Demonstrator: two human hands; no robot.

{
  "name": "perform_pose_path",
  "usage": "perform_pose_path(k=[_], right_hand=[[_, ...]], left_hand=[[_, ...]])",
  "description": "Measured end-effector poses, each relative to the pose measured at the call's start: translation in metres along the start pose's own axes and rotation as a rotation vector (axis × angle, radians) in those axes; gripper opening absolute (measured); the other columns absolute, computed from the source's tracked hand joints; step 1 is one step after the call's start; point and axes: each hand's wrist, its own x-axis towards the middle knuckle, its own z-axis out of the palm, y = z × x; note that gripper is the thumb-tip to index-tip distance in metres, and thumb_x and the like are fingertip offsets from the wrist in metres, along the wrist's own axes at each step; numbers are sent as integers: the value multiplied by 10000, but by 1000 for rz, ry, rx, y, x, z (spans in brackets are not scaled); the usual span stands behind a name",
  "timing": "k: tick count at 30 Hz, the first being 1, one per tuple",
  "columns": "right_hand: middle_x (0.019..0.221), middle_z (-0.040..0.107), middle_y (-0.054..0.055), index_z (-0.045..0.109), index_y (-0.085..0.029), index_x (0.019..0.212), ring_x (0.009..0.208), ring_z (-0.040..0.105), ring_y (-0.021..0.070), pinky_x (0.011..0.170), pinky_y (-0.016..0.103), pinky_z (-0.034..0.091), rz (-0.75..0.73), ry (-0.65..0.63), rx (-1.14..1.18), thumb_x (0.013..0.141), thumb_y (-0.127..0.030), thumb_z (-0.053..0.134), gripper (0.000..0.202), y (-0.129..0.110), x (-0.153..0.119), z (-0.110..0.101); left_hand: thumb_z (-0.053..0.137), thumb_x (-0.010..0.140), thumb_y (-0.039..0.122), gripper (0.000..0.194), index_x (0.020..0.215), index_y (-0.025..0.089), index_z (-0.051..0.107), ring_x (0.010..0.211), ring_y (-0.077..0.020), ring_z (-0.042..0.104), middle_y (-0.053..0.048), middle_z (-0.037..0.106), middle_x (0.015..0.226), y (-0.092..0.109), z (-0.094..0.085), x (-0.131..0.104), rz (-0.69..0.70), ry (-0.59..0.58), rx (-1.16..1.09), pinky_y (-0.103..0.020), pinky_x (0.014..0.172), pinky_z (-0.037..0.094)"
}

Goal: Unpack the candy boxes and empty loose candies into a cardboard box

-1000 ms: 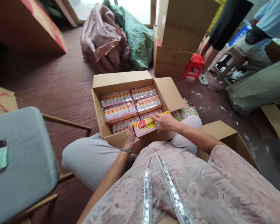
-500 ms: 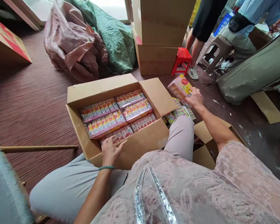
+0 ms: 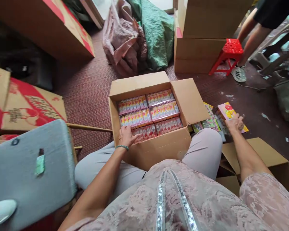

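Centre, the left hand [image 3: 127,136] spreads wide at the packs [image 3: 144,132] in the carton [image 3: 156,152]; hard pressure could dent them! Right, the right hand [image 3: 235,124] holds the fruit-print box [image 3: 226,110] near flat packets [image 3: 210,124]; a loose grip might topple it.

We find no word, brand or number legible: slanted dark lettering on red-banded carton [image 3: 33,109] at left, small print on fruit-pictured box [image 3: 225,109] at right and on packs [image 3: 165,109] in open carton [image 3: 159,149], all unreadable.
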Motion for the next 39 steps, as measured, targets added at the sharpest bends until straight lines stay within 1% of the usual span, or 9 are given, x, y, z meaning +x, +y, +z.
perform_pose_path(k=[3,6,9,14,20,25,29,33,39], right_hand=[[1350,488,289,334,-129,1615,1075,679,343,796,424,459,-47,52,3,891,-358,744,863,-23,22,3],[1370,501,272,366,-183,1617,1104,663,338,796,417,440,-161,-66,-14,863,-334,801,883,-43,31,16],[1420,509,254,509,-195,1533,1151,638,330,814,404,453,-278,-162,-21,889,-364,783,720,-55,33,32],[1483,529,251,426,-157,1622,1280,580,339,899,413,458,-316,-214,-37,942,-393,721,778,-65,48,39],[1466,569,256,399,-197,1626,1264,600,348,903,431,450,-303,-194,-17,918,-285,698,773,-77,51,31],[1391,607,299,347,-171,1641,1218,635,376,881,446,440,-216,-154,9,946,-382,680,799,-85,35,22],[1379,599,326,316,-143,1654,1228,635,377,902,454,444,-234,-157,21,965,-391,652,806,-83,26,8],[1425,580,327,302,-117,1663,1296,610,386,963,457,464,-248,-123,28,973,-376,638,810,-76,15,-1],[1429,594,260,316,-160,1669,1243,646,351,982,439,517,-327,-80,0,977,-351,590,768,-56,-11,-2]], left_hand=[[799,673,733,956,1359,122,533,1393,-448,441,-280,469,1477,-2,-12,34,-36,-63,95,-536,1169,406],[811,665,738,949,1325,114,537,1346,-453,466,-290,497,1440,-4,-16,72,-69,-175,187,-540,1130,433],[815,680,706,918,1310,97,543,1324,-449,471,-297,506,1420,-6,-11,107,-109,-297,244,-531,1114,440],[923,593,556,1030,1393,81,481,1361,-440,430,-291,475,1448,-10,7,144,-17,-421,297,-502,1134,406],[917,600,560,1129,1517,201,365,1360,-403,456,-231,454,1503,-20,16,141,43,-346,246,-466,1097,419],[889,591,674,1195,1518,137,358,1275,-442,539,-264,566,1383,-20,16,129,78,-367,265,-525,1060,377],[838,640,736,872,1267,177,604,1140,-424,601,-199,681,1141,-17,21,101,210,-490,333,-553,1055,331],[848,614,729,730,1113,228,666,1248,-415,533,-209,600,1306,-18,24,83,332,-498,279,-497,1017,410],[856,390,758,1104,1258,150,549,1011,-374,680,-200,695,1135,-37,38,106,-53,-732,39,-400,843,534]])
